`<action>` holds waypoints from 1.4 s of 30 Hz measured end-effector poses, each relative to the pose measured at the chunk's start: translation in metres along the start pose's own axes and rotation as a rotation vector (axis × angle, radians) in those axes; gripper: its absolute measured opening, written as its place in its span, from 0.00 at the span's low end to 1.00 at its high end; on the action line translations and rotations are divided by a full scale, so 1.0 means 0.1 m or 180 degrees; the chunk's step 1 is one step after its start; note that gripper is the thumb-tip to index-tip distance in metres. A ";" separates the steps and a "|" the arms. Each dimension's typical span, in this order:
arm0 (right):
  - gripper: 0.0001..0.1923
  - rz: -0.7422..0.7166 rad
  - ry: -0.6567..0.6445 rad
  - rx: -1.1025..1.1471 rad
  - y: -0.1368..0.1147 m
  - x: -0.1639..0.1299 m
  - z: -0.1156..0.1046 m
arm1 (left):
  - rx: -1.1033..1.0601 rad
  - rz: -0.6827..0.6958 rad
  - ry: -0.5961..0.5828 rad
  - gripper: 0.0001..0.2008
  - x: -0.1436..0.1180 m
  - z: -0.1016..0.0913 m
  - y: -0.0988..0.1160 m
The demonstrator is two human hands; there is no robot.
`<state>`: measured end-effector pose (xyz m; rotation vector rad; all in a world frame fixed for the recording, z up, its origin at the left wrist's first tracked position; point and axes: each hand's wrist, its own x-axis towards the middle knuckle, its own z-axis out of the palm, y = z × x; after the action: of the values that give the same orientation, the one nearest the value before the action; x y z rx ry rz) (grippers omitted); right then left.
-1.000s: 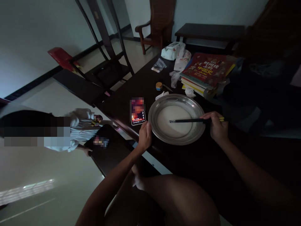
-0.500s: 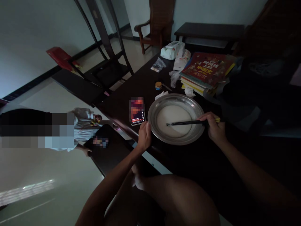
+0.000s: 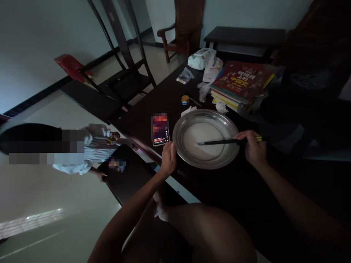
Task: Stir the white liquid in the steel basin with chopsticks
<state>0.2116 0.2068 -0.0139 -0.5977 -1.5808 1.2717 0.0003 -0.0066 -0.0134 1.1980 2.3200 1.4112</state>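
Gripping the metal basin (image 3: 181, 128) rim at its 8 o'clock: left hand (image 3: 169, 158), fingers curled on the edge. Right hand (image 3: 253, 148), at the basin's 3 o'clock, closed around dark chopsticks (image 3: 219, 142); tips rest in pale batter (image 3: 200, 135). Basin sits on dark surface (image 3: 153, 102). Phone (image 3: 160, 129) at 9 o'clock, just beside; small jar (image 3: 185, 99) at 11; book stack (image 3: 240, 82) at 1
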 end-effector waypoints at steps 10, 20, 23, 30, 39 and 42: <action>0.21 0.0028 -0.0103 -0.0082 -0.01 -0.01 0.00 | 0.0041 0.0034 0.0014 0.30 -0.01 -0.01 0.00; 0.21 0.0073 -0.0113 -0.0104 -0.03 -0.01 0.01 | 0.0028 0.0002 -0.0011 0.30 0.00 -0.02 0.02; 0.20 0.0039 -0.0150 -0.0163 -0.04 -0.01 0.01 | 0.0033 0.0012 -0.0008 0.30 0.00 -0.01 0.01; 0.20 -0.0024 -0.0196 -0.0064 -0.05 0.00 0.01 | 0.0019 -0.0004 0.0004 0.31 0.00 -0.01 0.01; 0.19 -0.0082 -0.0247 -0.0128 -0.05 0.00 0.00 | 0.0077 0.0048 0.0018 0.30 0.01 -0.01 0.00; 0.19 -0.0077 -0.0171 -0.0108 -0.05 0.00 0.01 | 0.0045 0.0080 0.0012 0.30 0.01 -0.01 0.00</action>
<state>0.2121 0.2048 -0.0097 -0.5682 -1.6520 1.2544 -0.0007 -0.0067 -0.0126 1.2337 2.3292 1.4088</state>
